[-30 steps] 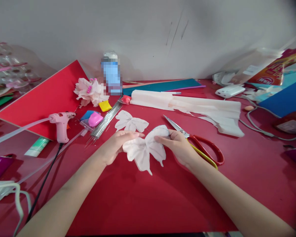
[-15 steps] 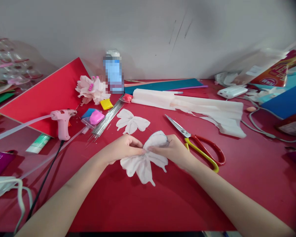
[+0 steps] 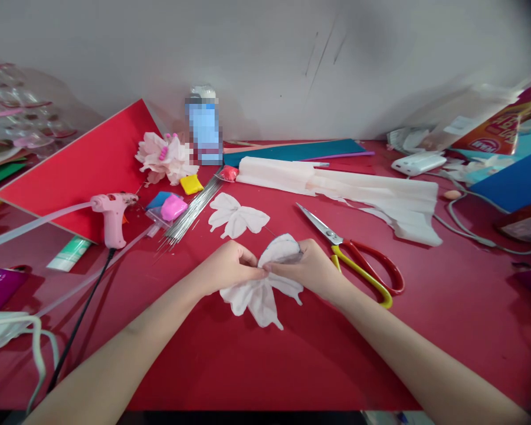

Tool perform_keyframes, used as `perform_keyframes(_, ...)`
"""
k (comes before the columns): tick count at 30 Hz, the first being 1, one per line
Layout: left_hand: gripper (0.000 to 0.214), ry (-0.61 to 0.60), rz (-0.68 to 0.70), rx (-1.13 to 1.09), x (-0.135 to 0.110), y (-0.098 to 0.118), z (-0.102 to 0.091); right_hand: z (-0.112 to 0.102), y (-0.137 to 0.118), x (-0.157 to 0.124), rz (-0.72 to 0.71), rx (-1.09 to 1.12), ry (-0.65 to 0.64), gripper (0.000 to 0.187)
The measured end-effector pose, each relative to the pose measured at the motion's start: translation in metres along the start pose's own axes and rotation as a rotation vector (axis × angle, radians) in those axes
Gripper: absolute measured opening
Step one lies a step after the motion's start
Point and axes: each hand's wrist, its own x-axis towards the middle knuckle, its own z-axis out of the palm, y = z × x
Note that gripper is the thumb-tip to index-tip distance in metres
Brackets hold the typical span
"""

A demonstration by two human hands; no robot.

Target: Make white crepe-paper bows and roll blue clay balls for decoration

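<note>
Between my two hands is a white paper butterfly (image 3: 260, 301), its wings spread and creased toward the middle. My left hand (image 3: 230, 265) pinches it near the centre, thumb and fingers closed. From the other side my right hand (image 3: 314, 268) grips the same butterfly, its thumb meeting the left thumb at the gathered middle. Just beyond, a second white paper butterfly (image 3: 239, 217) lies flat on the red table (image 3: 230, 372). Scissors (image 3: 354, 254) with one red and one yellow handle rest to the right of my right hand.
A pink glue gun (image 3: 114, 218) with its black cord stands at left, near thin metal wires (image 3: 192, 212) and a pink clay packet (image 3: 172, 208). White crepe paper (image 3: 336, 188) stretches across the back, beside a paper flower (image 3: 163, 158). A white device (image 3: 418, 163) with a cable lies right.
My left hand has shifted slightly right, closer to the right hand at the butterfly's middle. The butterfly's lower wings have moved a little to the right with it.
</note>
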Motion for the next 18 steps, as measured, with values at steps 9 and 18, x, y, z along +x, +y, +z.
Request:
perform_keyframes(9, 0.027, 0.028, -0.020, -0.004, 0.0005, 0.0004, 0.0045, -0.0008, 0.0031, 0.0004, -0.053, -0.167, 0.071, 0.032)
perform_keyframes(18, 0.028, 0.027, -0.023, 0.014, 0.0005, 0.0027, 0.0039, -0.0026, 0.0010, -0.0010, -0.122, -0.075, 0.072, 0.018)
